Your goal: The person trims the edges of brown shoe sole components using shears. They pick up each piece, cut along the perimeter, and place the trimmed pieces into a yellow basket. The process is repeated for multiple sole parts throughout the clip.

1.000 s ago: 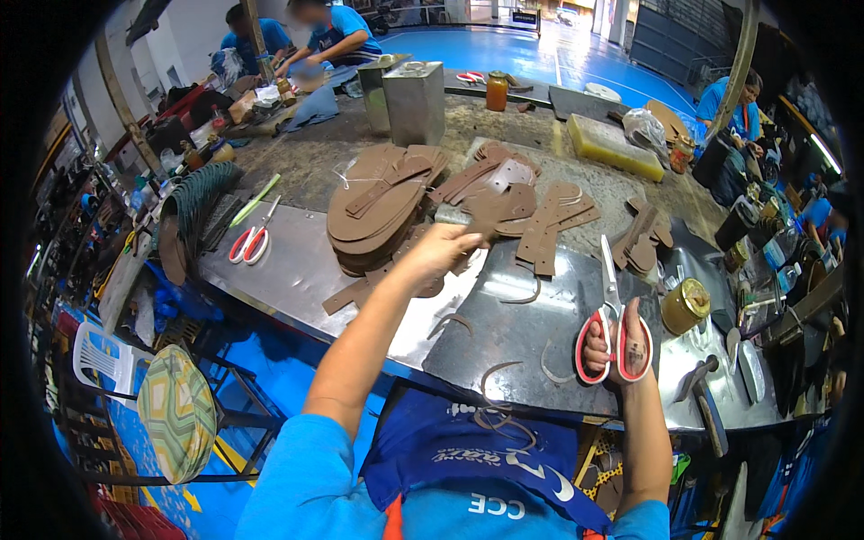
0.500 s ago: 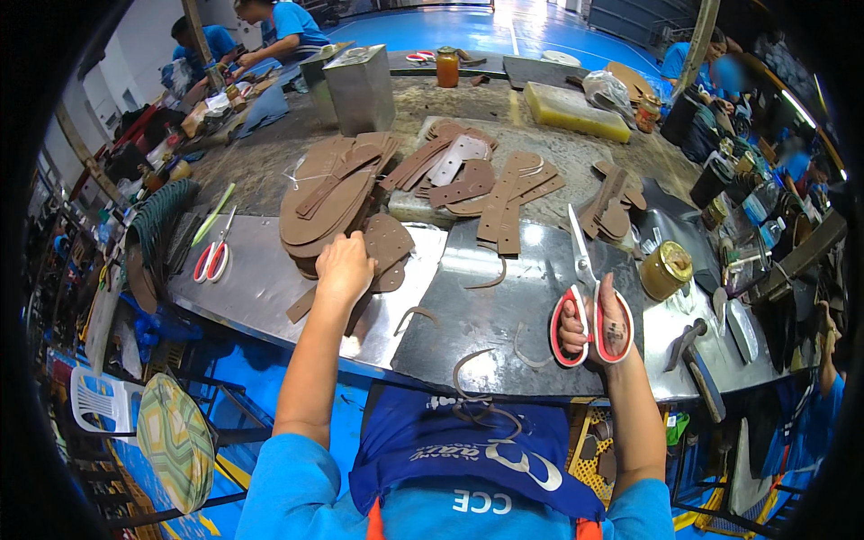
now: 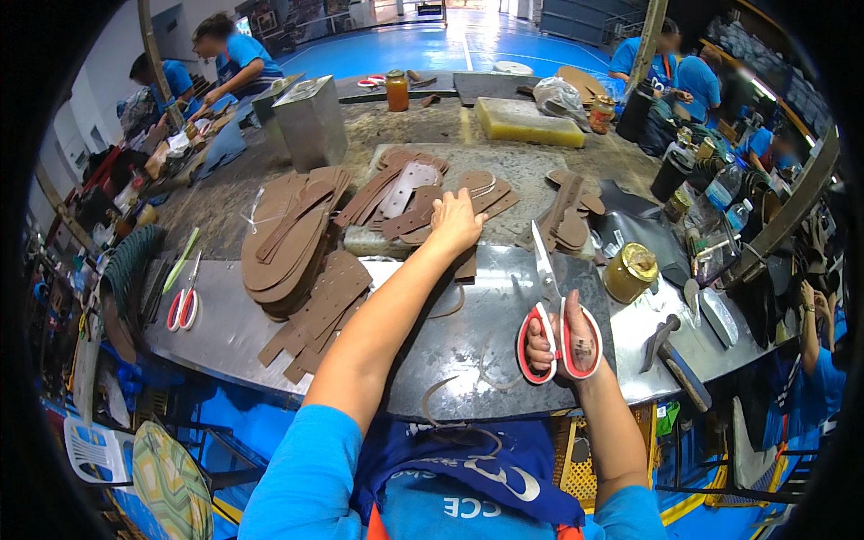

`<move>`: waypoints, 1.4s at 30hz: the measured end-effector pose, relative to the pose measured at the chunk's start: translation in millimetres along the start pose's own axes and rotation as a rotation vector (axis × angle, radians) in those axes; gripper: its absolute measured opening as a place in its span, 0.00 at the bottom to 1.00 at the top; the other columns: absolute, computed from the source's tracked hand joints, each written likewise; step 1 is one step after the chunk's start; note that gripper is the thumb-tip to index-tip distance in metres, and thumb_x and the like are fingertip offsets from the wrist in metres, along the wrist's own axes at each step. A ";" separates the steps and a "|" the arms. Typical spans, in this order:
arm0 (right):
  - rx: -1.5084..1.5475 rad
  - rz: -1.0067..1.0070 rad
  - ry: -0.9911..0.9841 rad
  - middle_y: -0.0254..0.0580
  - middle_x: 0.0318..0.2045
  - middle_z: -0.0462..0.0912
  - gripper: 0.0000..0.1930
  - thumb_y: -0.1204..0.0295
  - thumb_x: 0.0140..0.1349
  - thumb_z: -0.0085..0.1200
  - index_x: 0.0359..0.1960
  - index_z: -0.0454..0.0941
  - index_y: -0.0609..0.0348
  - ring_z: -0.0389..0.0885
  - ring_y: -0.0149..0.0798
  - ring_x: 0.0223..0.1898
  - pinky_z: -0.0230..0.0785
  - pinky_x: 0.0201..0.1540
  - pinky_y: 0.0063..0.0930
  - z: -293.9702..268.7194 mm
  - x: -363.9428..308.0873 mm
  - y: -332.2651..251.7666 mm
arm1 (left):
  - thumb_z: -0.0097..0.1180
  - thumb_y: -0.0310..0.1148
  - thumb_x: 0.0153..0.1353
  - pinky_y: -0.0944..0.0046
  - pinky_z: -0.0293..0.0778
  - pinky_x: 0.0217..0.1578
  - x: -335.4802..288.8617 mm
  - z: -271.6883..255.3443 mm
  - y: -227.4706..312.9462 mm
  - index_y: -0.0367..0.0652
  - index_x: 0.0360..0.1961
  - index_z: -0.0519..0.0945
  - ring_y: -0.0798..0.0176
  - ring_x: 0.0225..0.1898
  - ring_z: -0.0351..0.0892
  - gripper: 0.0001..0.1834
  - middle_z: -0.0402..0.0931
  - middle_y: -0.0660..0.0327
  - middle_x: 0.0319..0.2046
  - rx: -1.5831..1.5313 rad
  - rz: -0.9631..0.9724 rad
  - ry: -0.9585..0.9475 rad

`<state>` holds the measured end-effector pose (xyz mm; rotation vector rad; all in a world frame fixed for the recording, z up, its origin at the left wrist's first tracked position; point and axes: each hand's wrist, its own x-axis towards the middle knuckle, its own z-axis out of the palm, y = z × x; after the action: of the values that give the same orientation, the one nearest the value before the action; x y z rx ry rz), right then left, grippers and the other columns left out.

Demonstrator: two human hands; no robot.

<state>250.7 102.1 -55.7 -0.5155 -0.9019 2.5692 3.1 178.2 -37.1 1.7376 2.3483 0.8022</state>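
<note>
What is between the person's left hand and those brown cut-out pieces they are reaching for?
Nothing visible. The left hand already rests on the brown cut-out pieces on the worktable. The right hand, holding red-handled scissors, stays off to the side.

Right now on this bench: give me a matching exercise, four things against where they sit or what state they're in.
Things:
1. red-handled scissors with steel blades
2. second red-handled scissors
3. brass-coloured round tin
4. left hand

Places or states:
A. lying unheld at the bench's left end
B. resting on brown leather cut pieces
C. gripped in the right hand, blades shut
D. standing right of the held blades

Pairs: 1-C, 2-A, 3-D, 4-B
</note>
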 end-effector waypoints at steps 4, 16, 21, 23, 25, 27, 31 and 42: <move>0.020 -0.049 -0.008 0.34 0.14 0.65 0.39 0.31 0.51 0.28 0.27 0.70 0.59 0.62 0.32 0.13 0.55 0.17 0.24 0.4 -1.2 -1.3 | 0.59 0.42 0.48 0.52 0.65 0.47 12.9 21.6 23.7 0.40 0.50 0.65 0.46 0.52 0.63 0.30 0.65 0.44 0.48 0.263 -0.160 -0.040; 0.065 -0.142 0.063 0.34 0.14 0.63 0.38 0.31 0.51 0.28 0.28 0.68 0.60 0.59 0.31 0.12 0.52 0.16 0.23 9.0 -7.0 -4.7 | 0.50 0.28 0.51 0.49 0.70 0.42 9.0 -0.5 12.4 0.36 0.43 0.67 0.40 0.43 0.71 0.16 0.70 0.43 0.40 0.131 -0.155 0.092; 0.086 -0.173 0.114 0.34 0.13 0.61 0.37 0.32 0.52 0.30 0.28 0.66 0.60 0.57 0.29 0.11 0.48 0.14 0.21 14.7 -8.2 -7.2 | 0.51 0.27 0.47 0.52 0.70 0.38 -26.4 -56.0 22.9 0.35 0.38 0.68 0.42 0.38 0.73 0.15 0.73 0.43 0.37 0.147 0.059 0.155; 0.035 -0.193 0.128 0.34 0.13 0.61 0.37 0.32 0.52 0.31 0.28 0.66 0.60 0.57 0.29 0.10 0.47 0.13 0.21 13.6 -7.9 -7.2 | 0.51 0.25 0.44 0.53 0.67 0.37 -70.9 -66.7 15.7 0.35 0.35 0.69 0.45 0.36 0.70 0.14 0.71 0.45 0.33 0.151 0.152 0.215; 0.032 -0.194 0.135 0.34 0.13 0.61 0.37 0.32 0.52 0.30 0.28 0.66 0.60 0.57 0.29 0.10 0.47 0.13 0.21 11.7 -7.4 -6.2 | 0.50 0.25 0.44 0.52 0.66 0.35 -118.8 -67.1 6.0 0.36 0.35 0.69 0.48 0.35 0.67 0.14 0.69 0.47 0.32 0.229 0.264 0.295; 0.023 -0.170 0.144 0.34 0.13 0.61 0.37 0.32 0.52 0.30 0.28 0.67 0.60 0.57 0.30 0.11 0.48 0.13 0.22 10.0 -7.1 -6.1 | 0.47 0.34 0.50 0.53 0.62 0.39 -168.2 -60.2 -6.1 0.34 0.47 0.69 0.50 0.40 0.64 0.23 0.68 0.46 0.41 0.403 0.318 0.057; 0.020 -0.137 0.099 0.35 0.14 0.63 0.37 0.32 0.52 0.29 0.28 0.67 0.59 0.58 0.31 0.12 0.51 0.15 0.23 9.5 -6.4 -5.8 | 0.44 0.52 0.57 0.47 0.54 0.54 -200.4 -56.4 -26.2 0.42 0.63 0.53 0.42 0.57 0.54 0.37 0.49 0.40 0.60 0.323 0.316 -0.197; -0.054 -0.196 0.108 0.33 0.14 0.63 0.37 0.32 0.53 0.25 0.28 0.68 0.59 0.60 0.31 0.12 0.53 0.16 0.24 5.0 -6.3 -3.4 | 0.60 0.43 0.47 0.55 0.66 0.47 -107.0 -69.9 -36.9 0.33 0.44 0.72 0.45 0.47 0.69 0.28 0.69 0.43 0.44 -0.255 0.171 -0.232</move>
<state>254.7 99.1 -48.5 -0.5469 -0.9378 2.3245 -19.6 48.5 -18.0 1.8264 1.8814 0.8305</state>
